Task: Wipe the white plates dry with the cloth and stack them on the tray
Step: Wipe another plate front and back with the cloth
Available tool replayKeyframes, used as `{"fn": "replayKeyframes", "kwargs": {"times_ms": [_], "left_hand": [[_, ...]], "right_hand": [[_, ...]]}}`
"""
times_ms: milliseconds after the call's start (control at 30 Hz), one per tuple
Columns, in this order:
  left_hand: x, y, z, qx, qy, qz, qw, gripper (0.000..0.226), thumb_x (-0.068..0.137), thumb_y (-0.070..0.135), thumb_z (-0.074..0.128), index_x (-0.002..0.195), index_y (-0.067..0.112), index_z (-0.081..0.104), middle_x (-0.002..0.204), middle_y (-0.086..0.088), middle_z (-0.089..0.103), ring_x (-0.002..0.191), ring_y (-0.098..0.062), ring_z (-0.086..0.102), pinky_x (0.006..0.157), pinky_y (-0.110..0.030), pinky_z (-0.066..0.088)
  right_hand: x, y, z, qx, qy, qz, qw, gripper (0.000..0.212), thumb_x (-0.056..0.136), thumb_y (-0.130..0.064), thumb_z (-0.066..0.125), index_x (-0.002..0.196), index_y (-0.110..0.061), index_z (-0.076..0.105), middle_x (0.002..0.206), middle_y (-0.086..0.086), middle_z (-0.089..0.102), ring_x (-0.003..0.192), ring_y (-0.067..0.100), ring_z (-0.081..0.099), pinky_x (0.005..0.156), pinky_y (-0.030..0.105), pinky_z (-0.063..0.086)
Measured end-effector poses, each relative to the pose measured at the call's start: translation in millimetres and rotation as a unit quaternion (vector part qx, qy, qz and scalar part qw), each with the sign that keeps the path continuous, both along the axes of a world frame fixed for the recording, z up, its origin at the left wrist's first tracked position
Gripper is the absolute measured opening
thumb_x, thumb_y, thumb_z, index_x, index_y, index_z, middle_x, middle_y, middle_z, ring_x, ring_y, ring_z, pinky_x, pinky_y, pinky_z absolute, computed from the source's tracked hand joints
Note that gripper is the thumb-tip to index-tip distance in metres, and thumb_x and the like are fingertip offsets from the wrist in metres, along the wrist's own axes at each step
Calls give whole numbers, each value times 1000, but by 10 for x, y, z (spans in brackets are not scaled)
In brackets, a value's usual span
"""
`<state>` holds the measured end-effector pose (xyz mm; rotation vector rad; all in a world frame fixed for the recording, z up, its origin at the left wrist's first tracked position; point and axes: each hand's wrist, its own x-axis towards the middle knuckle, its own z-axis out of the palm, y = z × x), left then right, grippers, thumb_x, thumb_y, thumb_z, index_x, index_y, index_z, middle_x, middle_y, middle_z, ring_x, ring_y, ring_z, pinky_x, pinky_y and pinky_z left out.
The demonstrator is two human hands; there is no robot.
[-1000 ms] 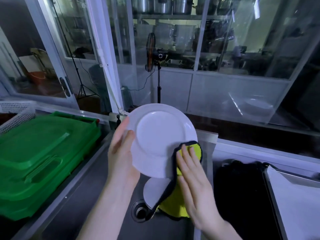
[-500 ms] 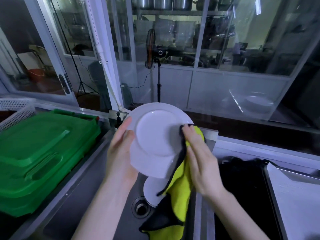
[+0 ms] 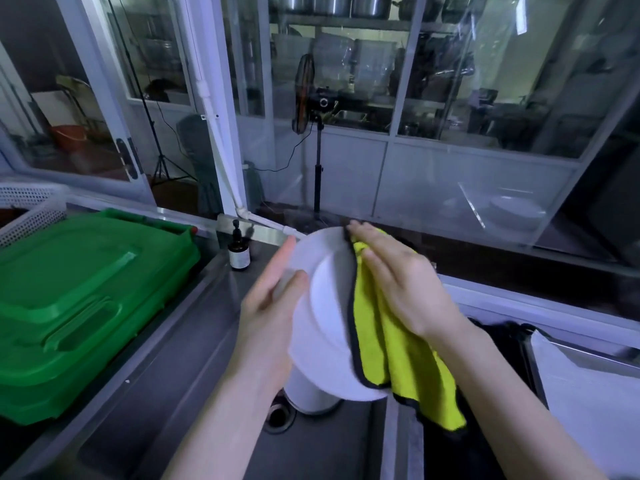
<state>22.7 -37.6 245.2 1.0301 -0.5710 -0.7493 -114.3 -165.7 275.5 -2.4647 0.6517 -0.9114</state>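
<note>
Swung round since half a second back: white plate [image 3: 325, 306], then nearly face-on, now turned well toward edge-on, lower rim blurred. Climbed as well: right hand [image 3: 405, 289], from the middle of the rim to the plate's top edge. Dragged up with it: yellow cloth [image 3: 398, 362], now draped over the plate's right half instead of trailing down toward the drain.

Far left, a corner of a white perforated basket [image 3: 27, 209]. Beside it, a green plastic crate lid [image 3: 79, 306] on the steel counter [image 3: 166, 341]. Next, a small dark pump bottle [image 3: 239, 252], upright at the counter's back edge. Below centre, a steel sink [image 3: 207, 438] with a round drain [image 3: 277, 415] and a second white plate [image 3: 308, 393] in the basin, partly hidden under the held one. Right of the divider, something black [image 3: 502, 341], too dark to make out. Far right, the tray [image 3: 535, 372] with a pale lining, well apart from the held plate. Behind all this, glass partitions, a standing fan [image 3: 304, 95], and shelves of steel pots [image 3: 332, 3].

Left hand [image 3: 266, 323]: clasping the plate's left rim, thumb across the front face, fingers behind. Right hand: flat, fingers straight and close together, pressing the cloth against the upper right rim, nothing clenched. Plate up in the air above the sink, between both hands.
</note>
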Motion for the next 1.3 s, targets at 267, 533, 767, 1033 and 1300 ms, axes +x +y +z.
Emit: {"fn": "replayKeyframes", "kwargs": {"times_ms": [267,533,767,1033,1300], "left_hand": [[194,-59,98,-36,65,75,994,39,102,9,55,120,41,68,118,23,73,107,0,69,75,-17,57],[191,-76,184,69,88,35,993,19,79,66,74,86,49,78,90,7,80,77,-9,76,60,-23,57],[240,26,169,-3,155,15,988,46,90,54,70,121,21,75,121,-7,75,106,-23,73,78,-35,61],[89,100,33,4,-2,48,999,32,109,39,41,119,49,70,125,34,65,121,13,57,103,-19,44],[282,170,-122,58,34,28,997,57,84,86,30,118,59,68,124,28,66,123,0,59,96,-26,46]], "right_hand": [[-250,725,-831,3,-122,-35,992,45,104,-25,37,147,-18,42,158,-4,35,148,20,26,121,35,19],[299,1029,-622,-242,-15,12,970,40,105,-22,40,144,-14,48,155,0,39,146,16,30,118,39,29],[67,903,-763,-198,-44,-10,979,44,106,-22,35,148,-13,40,158,-1,35,147,19,30,119,40,25],[185,542,-273,27,-67,-40,997,45,103,-28,34,148,-27,37,152,-24,32,146,-3,19,122,33,18],[405,927,-432,-189,115,104,970,47,107,-32,32,152,-19,33,159,-8,30,150,13,16,119,42,27]]}}
